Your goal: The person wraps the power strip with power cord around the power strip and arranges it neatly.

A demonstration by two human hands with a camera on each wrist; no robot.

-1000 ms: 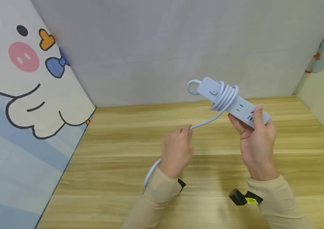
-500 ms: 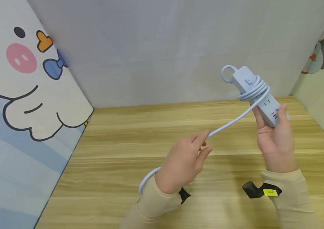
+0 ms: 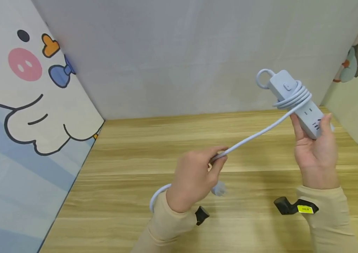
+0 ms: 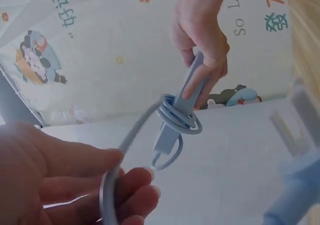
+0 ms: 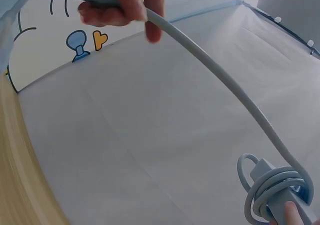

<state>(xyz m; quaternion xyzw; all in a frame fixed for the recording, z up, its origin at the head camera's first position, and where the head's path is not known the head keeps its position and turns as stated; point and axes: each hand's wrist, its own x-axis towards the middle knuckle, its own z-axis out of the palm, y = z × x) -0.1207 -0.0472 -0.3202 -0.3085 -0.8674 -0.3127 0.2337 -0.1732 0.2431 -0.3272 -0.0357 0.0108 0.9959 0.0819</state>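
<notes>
On the right in the head view, my right hand (image 3: pixel 316 154) grips the lower end of a pale blue power strip (image 3: pixel 284 84), thumb on its socket face. Several turns of its cord (image 3: pixel 296 96) wrap round the strip's middle. From there the cord runs taut down to my left hand (image 3: pixel 194 175), which pinches it between thumb and fingers. The loose end loops behind the left wrist, and its plug (image 3: pixel 219 188) shows just right of that hand. Large and close, the plug's prongs (image 4: pixel 295 120) stand at the right side of the left wrist view.
A wooden tabletop (image 3: pixel 128 140) lies under both hands. Behind it hangs a plain grey-white backdrop (image 3: pixel 179 63). Printed cartoon panels stand at the left (image 3: pixel 55 116) and right (image 3: pixel 352 102). A black wrist camera mount (image 3: pixel 292 206) juts out by the right sleeve.
My right hand has moved right with the power strip, which tilts more steeply. The cord between the hands has lengthened as turns stay on the strip. The plug has come into view.
</notes>
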